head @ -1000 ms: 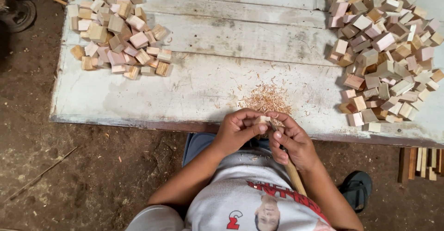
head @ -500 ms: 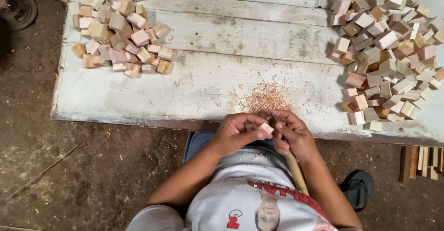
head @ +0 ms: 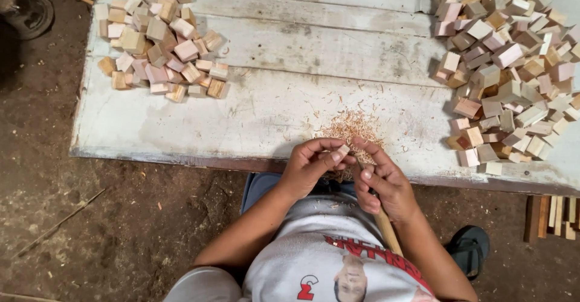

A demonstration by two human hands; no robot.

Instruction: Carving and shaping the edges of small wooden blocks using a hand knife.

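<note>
Seen from the head camera, a seated person works at the near edge of a worn white surface (head: 272, 106), the left hand (head: 311, 166) pinching a small wooden block (head: 342, 151) between thumb and fingers (head: 326, 142), which are clamped on it just above the lap. The right hand (head: 380, 181) is closed around a wooden-handled tool (head: 385, 226), its handle running down toward five o'clock; the blade end is hidden between the hands, so its shape cannot be told. Since half a second ago the block has shifted slightly in the left grip and the right thumb has moved up against it, while both hands have stayed at the same spot by the edge. A small heap of shavings (head: 353, 127) lies on the surface at twelve o'clock from the hands. One pile of blocks (head: 160, 42) sits at ten o'clock, and a larger pile (head: 513, 66) at two o'clock. A sandal (head: 468, 250) rests on the dirt floor (head: 109, 217) at four o'clock.
</note>
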